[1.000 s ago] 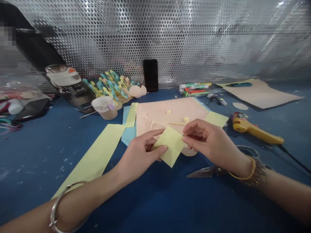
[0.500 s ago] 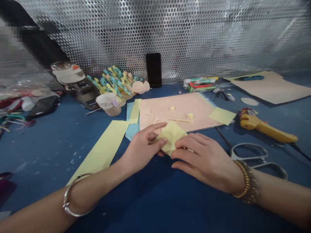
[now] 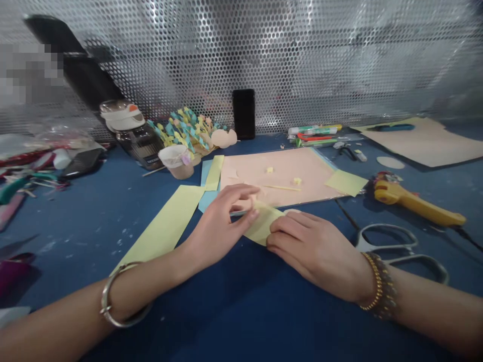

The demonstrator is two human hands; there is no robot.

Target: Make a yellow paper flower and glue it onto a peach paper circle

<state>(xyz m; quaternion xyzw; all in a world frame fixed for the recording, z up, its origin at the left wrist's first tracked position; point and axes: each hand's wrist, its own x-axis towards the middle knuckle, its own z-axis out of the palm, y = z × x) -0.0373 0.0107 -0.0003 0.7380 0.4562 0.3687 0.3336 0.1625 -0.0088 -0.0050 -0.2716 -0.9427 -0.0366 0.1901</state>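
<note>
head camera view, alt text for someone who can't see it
Two bare hands, left and right, hold a small yellow paper between them above a blue table. Beyond lie a pink sheet, scissors and an upright black phone.

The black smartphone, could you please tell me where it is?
In the head view, the black smartphone stands upright above centre, before the silver perforated panel, right of the pink cloud-shaped paper.

Black phone (image 3: pixel 244 114), upright before the perforated metal panel (image 3: pixel 279 60) at the blue surface (image 3: pixel 226 311)'s far edge; dark bottle (image 3: pixel 140 143), pale-lidded, left of the phone.
</note>
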